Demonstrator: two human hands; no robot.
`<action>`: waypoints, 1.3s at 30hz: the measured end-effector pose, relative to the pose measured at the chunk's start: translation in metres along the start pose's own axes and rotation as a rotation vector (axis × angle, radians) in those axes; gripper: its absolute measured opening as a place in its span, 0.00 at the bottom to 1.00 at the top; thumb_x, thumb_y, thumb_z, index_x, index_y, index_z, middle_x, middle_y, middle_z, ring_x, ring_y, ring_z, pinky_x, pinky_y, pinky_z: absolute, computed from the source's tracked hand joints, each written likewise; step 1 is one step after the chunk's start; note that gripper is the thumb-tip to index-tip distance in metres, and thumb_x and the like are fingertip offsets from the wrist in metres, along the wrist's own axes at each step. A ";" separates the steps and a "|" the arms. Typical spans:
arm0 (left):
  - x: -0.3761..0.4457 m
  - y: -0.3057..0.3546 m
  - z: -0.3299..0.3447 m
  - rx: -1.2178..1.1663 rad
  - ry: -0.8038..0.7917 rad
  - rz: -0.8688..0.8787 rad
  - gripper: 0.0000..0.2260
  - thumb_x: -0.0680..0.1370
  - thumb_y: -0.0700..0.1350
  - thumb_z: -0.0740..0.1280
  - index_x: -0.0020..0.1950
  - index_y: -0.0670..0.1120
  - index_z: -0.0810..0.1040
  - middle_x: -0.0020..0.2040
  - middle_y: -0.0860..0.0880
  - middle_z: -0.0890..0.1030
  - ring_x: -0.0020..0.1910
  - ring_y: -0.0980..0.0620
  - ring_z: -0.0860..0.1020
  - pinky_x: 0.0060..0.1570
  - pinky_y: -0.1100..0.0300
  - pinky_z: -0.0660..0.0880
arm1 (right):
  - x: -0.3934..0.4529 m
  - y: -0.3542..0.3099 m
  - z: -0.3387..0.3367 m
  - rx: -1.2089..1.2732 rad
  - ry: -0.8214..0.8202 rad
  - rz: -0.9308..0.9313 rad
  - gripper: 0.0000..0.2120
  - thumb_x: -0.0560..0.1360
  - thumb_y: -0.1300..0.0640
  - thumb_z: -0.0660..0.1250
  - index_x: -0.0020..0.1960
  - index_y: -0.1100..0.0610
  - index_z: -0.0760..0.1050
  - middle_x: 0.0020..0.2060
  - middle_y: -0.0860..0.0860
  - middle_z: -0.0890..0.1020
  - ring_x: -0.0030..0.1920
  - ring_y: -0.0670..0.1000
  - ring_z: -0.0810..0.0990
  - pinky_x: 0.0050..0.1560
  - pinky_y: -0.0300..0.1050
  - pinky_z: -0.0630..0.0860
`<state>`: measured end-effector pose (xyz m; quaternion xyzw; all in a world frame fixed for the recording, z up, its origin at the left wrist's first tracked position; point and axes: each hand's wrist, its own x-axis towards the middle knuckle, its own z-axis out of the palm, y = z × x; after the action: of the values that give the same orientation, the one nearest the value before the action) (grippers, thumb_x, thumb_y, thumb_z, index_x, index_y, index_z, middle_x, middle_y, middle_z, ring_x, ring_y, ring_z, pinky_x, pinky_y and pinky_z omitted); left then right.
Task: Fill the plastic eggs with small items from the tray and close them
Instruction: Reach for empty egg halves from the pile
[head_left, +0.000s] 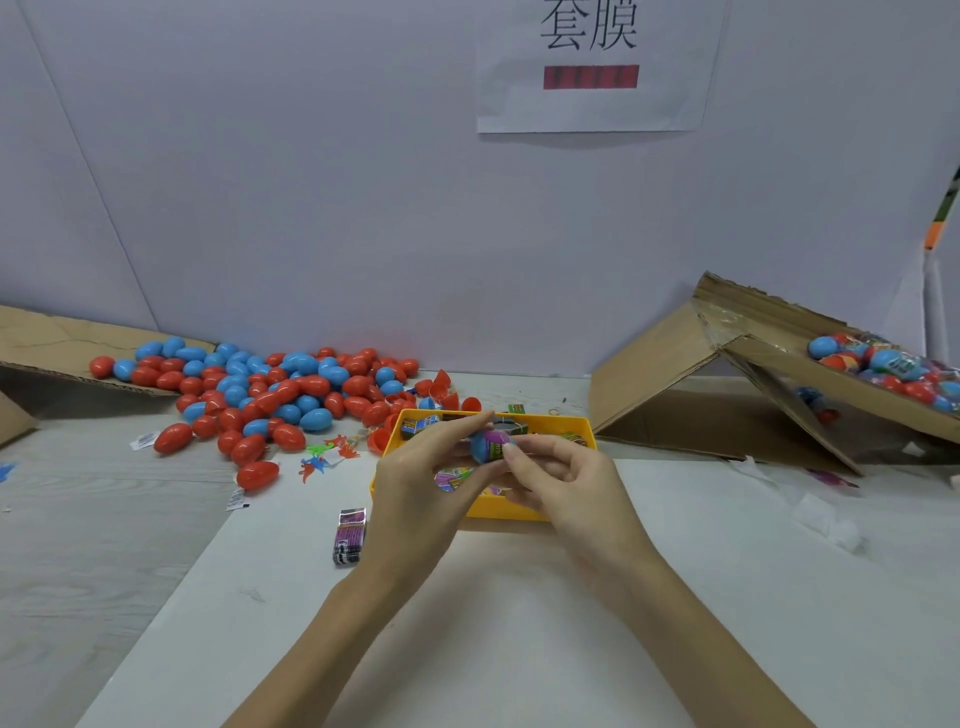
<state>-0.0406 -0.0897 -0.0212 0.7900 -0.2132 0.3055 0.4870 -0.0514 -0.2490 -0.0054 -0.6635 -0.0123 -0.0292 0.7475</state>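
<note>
I see both hands meeting above the yellow tray (582, 427). The left hand (421, 486) and the right hand (563, 480) pinch one blue egg (485, 446) between their fingertips; it wears a purple printed wrap, and I cannot read the print. The fingers cover much of the egg, so I cannot tell whether its halves are fully joined. The hands hide most of the tray's inside; a few small printed packets (418, 425) show at its far edge. A purple packet (350, 535) lies on the white sheet (493, 623) left of the tray. A heap of red and blue eggs (270, 389) lies behind, and wrapped eggs (883, 364) fill a cardboard box (675, 374), cut off at right.
</note>
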 end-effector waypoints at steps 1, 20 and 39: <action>0.001 0.000 -0.001 -0.063 -0.035 -0.040 0.21 0.73 0.44 0.76 0.66 0.45 0.81 0.59 0.53 0.85 0.56 0.58 0.84 0.56 0.63 0.80 | 0.001 -0.001 -0.003 0.054 -0.015 0.035 0.10 0.78 0.57 0.73 0.58 0.58 0.81 0.47 0.53 0.89 0.50 0.50 0.88 0.45 0.38 0.83; 0.011 -0.028 -0.014 0.154 0.012 -0.226 0.07 0.80 0.39 0.70 0.55 0.48 0.85 0.49 0.57 0.83 0.50 0.64 0.79 0.44 0.74 0.73 | 0.067 -0.008 -0.063 0.630 -0.067 0.118 0.13 0.84 0.59 0.62 0.62 0.64 0.80 0.51 0.58 0.86 0.46 0.51 0.87 0.44 0.41 0.83; 0.092 -0.130 -0.039 0.652 -0.323 -0.451 0.13 0.85 0.40 0.60 0.66 0.43 0.80 0.63 0.44 0.82 0.58 0.46 0.80 0.54 0.55 0.76 | 0.065 0.025 -0.046 0.323 -0.100 0.035 0.13 0.85 0.61 0.61 0.56 0.64 0.83 0.43 0.57 0.86 0.41 0.48 0.85 0.41 0.37 0.80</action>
<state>0.0976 -0.0018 -0.0277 0.9672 -0.0007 0.1151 0.2266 0.0136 -0.2934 -0.0322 -0.5354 -0.0424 0.0194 0.8433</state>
